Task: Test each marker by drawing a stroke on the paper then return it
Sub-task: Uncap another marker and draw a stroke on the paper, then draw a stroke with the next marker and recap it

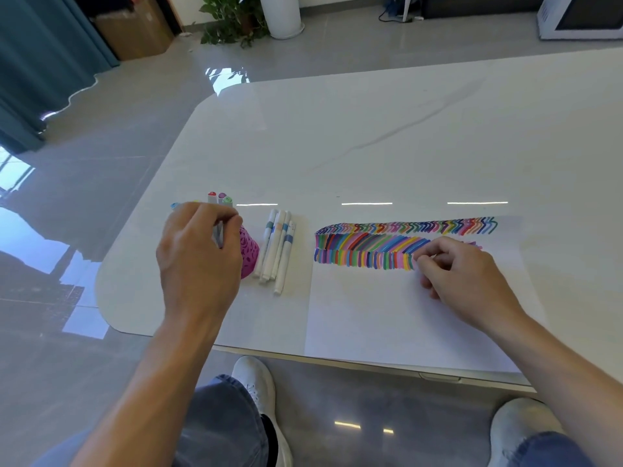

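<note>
A white sheet of paper (387,315) lies at the table's front right, with rows of many coloured strokes (387,244) across its top. My right hand (462,278) rests on the paper at the right end of the lowest row, fingers curled; a thin white tip shows between finger and thumb, too small to name. A pink patterned marker holder (249,254) stands to the left with several markers (220,198) upright in it. My left hand (199,254) covers the holder and pinches one grey-bodied marker in it. Several white markers (278,251) lie flat between holder and paper.
The white table (371,146) has a rounded left corner and a front edge just above my knees. Beyond it lie a glossy grey floor, a teal curtain (33,62) at left, a potted plant (229,18) and a cardboard box (135,28).
</note>
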